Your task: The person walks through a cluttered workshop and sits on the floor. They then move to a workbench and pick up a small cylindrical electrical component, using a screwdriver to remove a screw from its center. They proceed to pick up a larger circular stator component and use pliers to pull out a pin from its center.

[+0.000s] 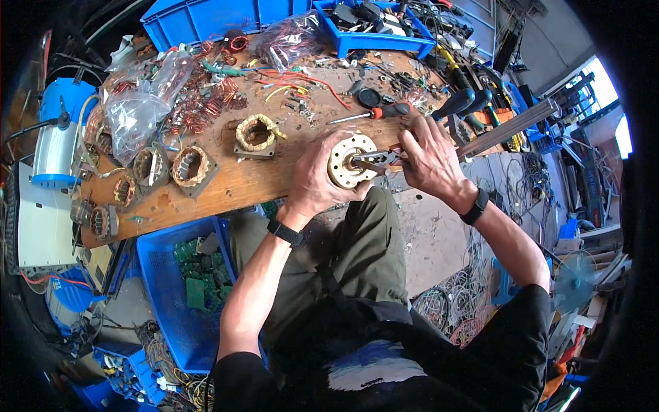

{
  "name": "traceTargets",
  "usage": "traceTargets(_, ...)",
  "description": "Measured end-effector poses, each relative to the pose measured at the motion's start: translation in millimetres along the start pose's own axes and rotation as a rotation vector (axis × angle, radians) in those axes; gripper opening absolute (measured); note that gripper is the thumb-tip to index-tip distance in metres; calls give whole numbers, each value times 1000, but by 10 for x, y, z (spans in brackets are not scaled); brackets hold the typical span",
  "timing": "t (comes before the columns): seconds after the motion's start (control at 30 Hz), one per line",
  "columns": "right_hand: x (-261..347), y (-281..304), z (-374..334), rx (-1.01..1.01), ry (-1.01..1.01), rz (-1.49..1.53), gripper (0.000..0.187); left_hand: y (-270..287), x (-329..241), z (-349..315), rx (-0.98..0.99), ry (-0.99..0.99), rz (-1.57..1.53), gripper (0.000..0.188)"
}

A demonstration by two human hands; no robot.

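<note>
My left hand (317, 172) is closed round a pale, round metal flange (338, 159) with a ring of small holes and a dark centre bore. My right hand (431, 159) grips pliers (394, 156) with a bit of red on the handles. Their jaws reach to the middle of the flange, partly overlapping its bore; whether they bite on anything there I cannot make out. Both hands are over the bench's front edge, above my knees. On the bench left of my left hand sits a motor stator (257, 134) with cream-coloured windings.
More stators (194, 170) stand along the bench (226, 196) at left, near copper coil scraps (218, 99) and plastic bags. A screwdriver (384, 111) lies beyond my hands. Blue bins (374, 47) line the back. Below left, a blue crate (152, 275) holds green circuit boards.
</note>
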State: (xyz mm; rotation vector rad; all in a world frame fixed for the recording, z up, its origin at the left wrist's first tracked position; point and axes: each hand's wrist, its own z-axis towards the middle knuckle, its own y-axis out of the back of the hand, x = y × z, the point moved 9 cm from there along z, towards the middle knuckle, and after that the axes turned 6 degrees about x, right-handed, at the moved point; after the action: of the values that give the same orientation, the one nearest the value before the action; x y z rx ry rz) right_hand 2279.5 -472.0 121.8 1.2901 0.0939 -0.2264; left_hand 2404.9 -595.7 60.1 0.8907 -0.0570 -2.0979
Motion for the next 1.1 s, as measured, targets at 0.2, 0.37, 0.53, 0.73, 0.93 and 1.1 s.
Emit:
traceTargets(0.2,-12,-34,25,68,34,2,27,-7,27,-21,0,-2,7,90)
traceTargets(0.37,-38,-106,-50,66,22,7,25,6,-17,1,-9,-9,-1,91)
traceTargets(0.53,-38,-146,-81,52,2,55,28,-6,-6,2,-1,12,-12,89)
traceTargets(0.73,-61,-177,-38,74,-1,75,30,-5,3,-13,-10,32,-4,87)
traceTargets(0.93,-66,-184,-40,49,17,98,29,-15,1,-17,-17,23,-16,88)
traceTargets(1.1,-81,-224,-54,22,20,92,30,-19,3,-13,-6,20,-17,90)
